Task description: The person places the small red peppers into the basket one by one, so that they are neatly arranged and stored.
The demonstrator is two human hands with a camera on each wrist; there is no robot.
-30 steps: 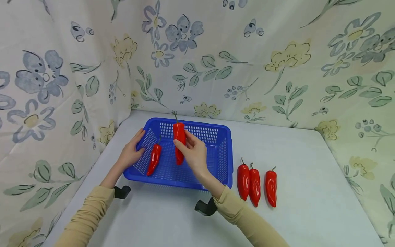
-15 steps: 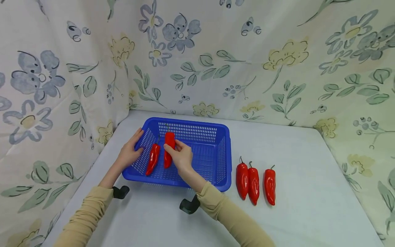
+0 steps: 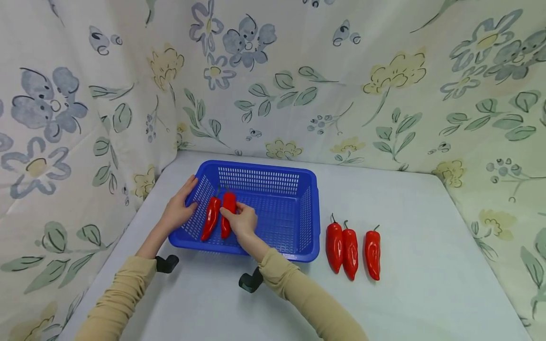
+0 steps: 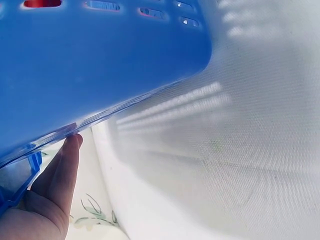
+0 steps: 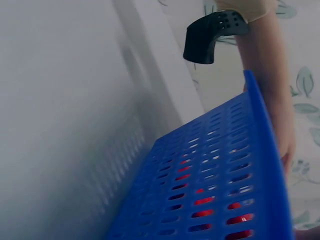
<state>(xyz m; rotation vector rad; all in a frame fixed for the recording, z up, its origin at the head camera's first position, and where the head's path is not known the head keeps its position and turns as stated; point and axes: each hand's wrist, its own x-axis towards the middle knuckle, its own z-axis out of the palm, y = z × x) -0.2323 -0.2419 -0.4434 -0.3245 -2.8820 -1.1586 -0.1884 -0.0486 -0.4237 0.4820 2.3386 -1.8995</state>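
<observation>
My right hand pinches a red chili pepper between thumb and fingers, low in the left part of a blue plastic basket. Close to its left lies a second red pepper inside the basket. My left hand holds the basket's left rim, thumb over the inner side and fingers along the outside. In the left wrist view that hand sits against the basket's blue wall. The right wrist view shows red through the slots of the basket wall; the right fingers are hidden there.
Right of the basket, three red peppers lie on the white table: a left one, a middle one touching or nearly touching it, and a right one apart. A floral cloth hangs behind and at the sides.
My right hand has moved left and down into the basket with its pepper, bringing it beside the pepper lying there. My left hand has stayed at the basket's left rim.
</observation>
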